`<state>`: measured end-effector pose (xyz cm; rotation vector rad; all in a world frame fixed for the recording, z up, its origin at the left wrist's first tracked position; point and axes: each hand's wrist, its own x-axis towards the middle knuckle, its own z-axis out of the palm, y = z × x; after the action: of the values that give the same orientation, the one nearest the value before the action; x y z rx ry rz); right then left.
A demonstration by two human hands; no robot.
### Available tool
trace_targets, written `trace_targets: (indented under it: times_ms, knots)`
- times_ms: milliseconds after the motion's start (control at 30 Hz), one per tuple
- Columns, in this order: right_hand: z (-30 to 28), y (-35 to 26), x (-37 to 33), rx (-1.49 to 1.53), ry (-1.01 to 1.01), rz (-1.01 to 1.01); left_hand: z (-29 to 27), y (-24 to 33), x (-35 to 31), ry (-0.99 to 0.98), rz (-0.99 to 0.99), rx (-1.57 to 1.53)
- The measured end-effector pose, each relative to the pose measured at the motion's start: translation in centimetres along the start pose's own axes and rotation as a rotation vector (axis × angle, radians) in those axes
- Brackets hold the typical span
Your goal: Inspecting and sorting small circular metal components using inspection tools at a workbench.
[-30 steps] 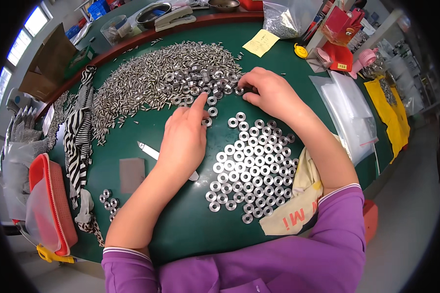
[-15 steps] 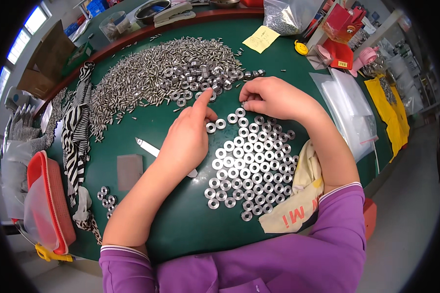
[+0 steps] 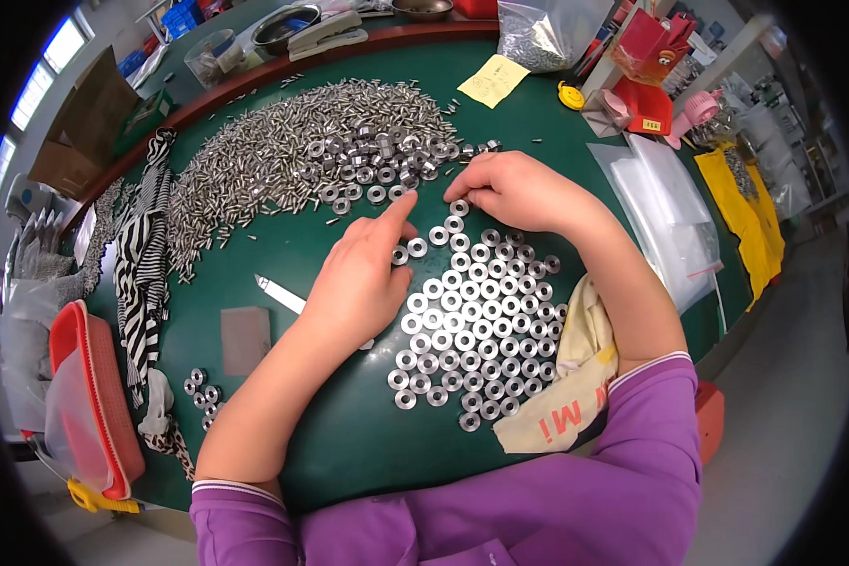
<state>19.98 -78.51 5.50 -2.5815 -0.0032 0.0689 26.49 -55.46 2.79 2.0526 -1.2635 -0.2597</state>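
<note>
My right hand [image 3: 517, 193] is bent over the table, with its index finger and thumb closed on a shiny metal ring [image 3: 459, 208] at the top of the laid-out rings. Below it, many flat metal rings [image 3: 482, 329] lie in loose rows on the green tabletop. My left hand [image 3: 360, 275] rests lower to the left, index finger stretched forward and thumb apart, holding nothing I can see. Two rings [image 3: 417, 247] lie beside its fingers. Beyond both hands is a pile of darker rings [image 3: 387, 156], some standing on edge, against a heap of small metal pins [image 3: 255, 151].
A white box cutter [image 3: 281, 293] lies partly under my left wrist, near a grey block [image 3: 245, 341]. A cloth [image 3: 561, 406] borders the rings by my right forearm. Striped fabric [image 3: 141, 274] and a red basket [image 3: 99, 406] are at left; plastic bags [image 3: 656, 217] at right.
My right hand has shifted slightly left and down, and a ring now shows flat under its fingertips. My left hand stays nearly in place, its thumb more visible. The whole view has shifted slightly.
</note>
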Motion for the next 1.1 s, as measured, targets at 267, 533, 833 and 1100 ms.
trace_targets:
  times_ms: [267,533,833,1100]
  knots:
    - [0.0,-0.1,-0.1,0.12,0.004,0.05,0.1,0.6,-0.1,-0.089,-0.099,-0.225]
    - [-0.3,-0.8,0.1,0.156,-0.061,0.119,0.2,-0.4,0.3,0.153,-0.072,-0.065]
    - [3.3,0.2,1.5,-0.13,0.489,-0.3,0.7,-2.0,1.5,0.161,0.111,0.161]
    - [2.4,0.1,1.2,-0.078,0.43,-0.263,0.7,-2.0,1.1,0.269,0.083,0.115]
